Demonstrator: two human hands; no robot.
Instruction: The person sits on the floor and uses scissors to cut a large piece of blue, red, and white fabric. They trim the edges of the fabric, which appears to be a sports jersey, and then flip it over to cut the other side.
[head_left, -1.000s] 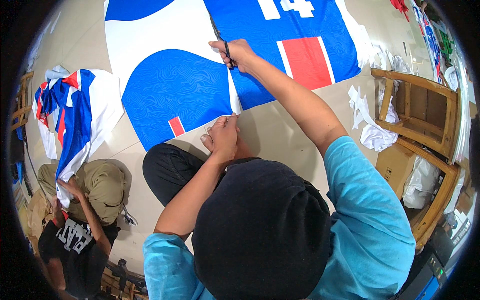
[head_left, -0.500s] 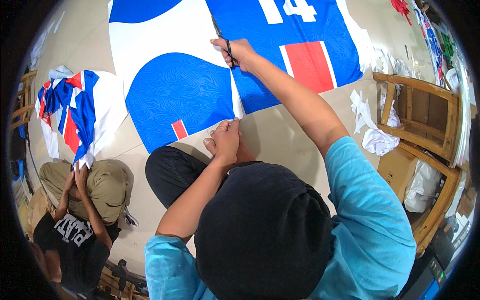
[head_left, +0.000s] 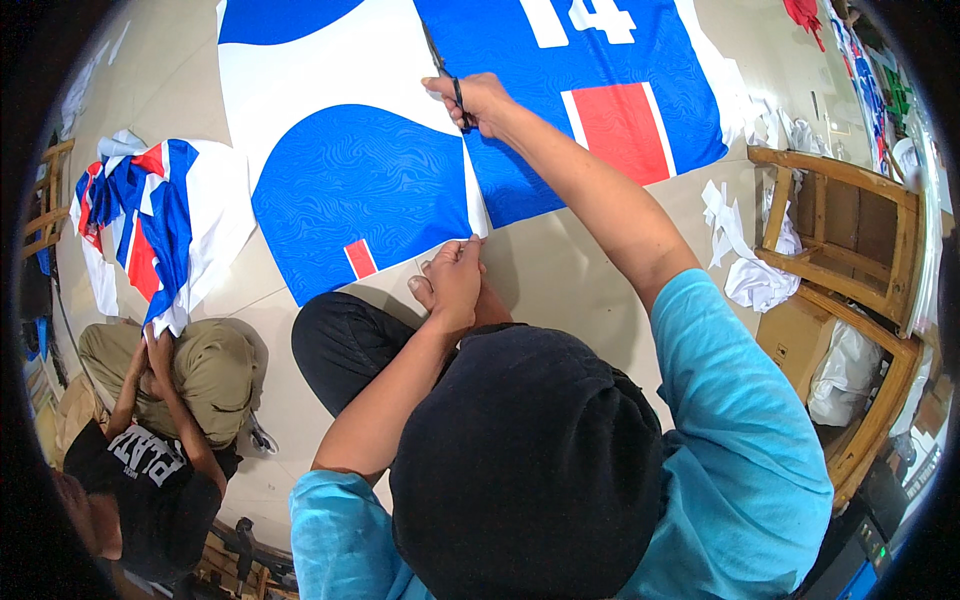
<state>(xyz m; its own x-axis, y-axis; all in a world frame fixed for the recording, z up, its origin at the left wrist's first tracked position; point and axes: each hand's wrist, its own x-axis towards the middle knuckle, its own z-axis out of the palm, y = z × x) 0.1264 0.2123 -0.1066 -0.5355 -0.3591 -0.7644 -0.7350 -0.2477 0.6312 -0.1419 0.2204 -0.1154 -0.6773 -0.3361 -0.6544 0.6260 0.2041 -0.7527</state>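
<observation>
Blue printed fabric panels [head_left: 357,180] with white areas and red patches lie spread on the floor in front of me. My right hand [head_left: 478,105] is closed on black scissors [head_left: 456,95], their blades lying along the line between the left blue-and-white panel and the right blue panel [head_left: 520,180] with white printed digits. Below that line, my left hand [head_left: 452,262] pinches the lower edge of the fabric at its white strip, beside my bare foot [head_left: 420,292]. My fingertips partly hide what they grip.
At left, a co-worker [head_left: 150,490] sits holding crumpled blue, red and white fabric [head_left: 140,270]. At right stand wooden frames [head_left: 835,165], a cardboard box [head_left: 790,335] and a white bag [head_left: 845,375], with white scraps [head_left: 728,225] on the floor [head_left: 550,270].
The spread fabric and my left hand appear slightly lower and farther right than a second ago. The co-worker's hands and held fabric end have moved up and right.
</observation>
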